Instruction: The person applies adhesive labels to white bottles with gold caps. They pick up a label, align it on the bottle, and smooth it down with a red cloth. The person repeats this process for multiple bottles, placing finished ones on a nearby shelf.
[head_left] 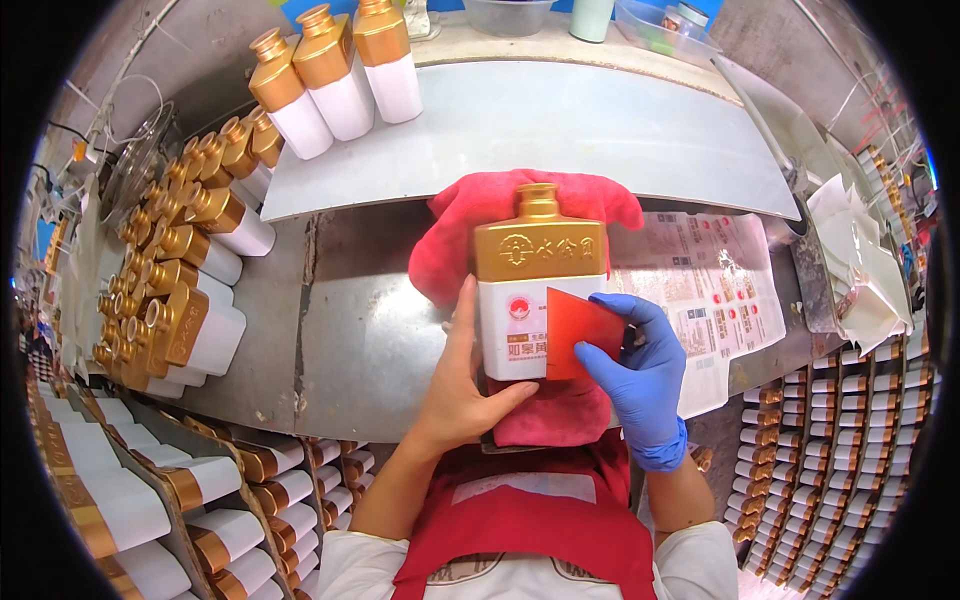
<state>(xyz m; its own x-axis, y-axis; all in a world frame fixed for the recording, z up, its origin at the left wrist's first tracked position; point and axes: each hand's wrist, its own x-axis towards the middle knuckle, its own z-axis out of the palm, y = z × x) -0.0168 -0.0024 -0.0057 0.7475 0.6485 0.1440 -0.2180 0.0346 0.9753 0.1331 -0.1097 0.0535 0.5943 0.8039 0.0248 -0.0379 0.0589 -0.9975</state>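
We've got a flat white bottle with gold shoulders and neck (530,283) lying face-up on a crumpled pink-red cloth (452,235), over a grey metal tabletop (355,355). Bare left hand (452,385): fingers hold the bottle's left side, thumb at its base. Blue-gloved right hand (642,370): fingers pinch a thin red flat-sided sheet (582,335) across the bottle's lower right front. We see translucent printed label sheets (740,300) right of the bottle.
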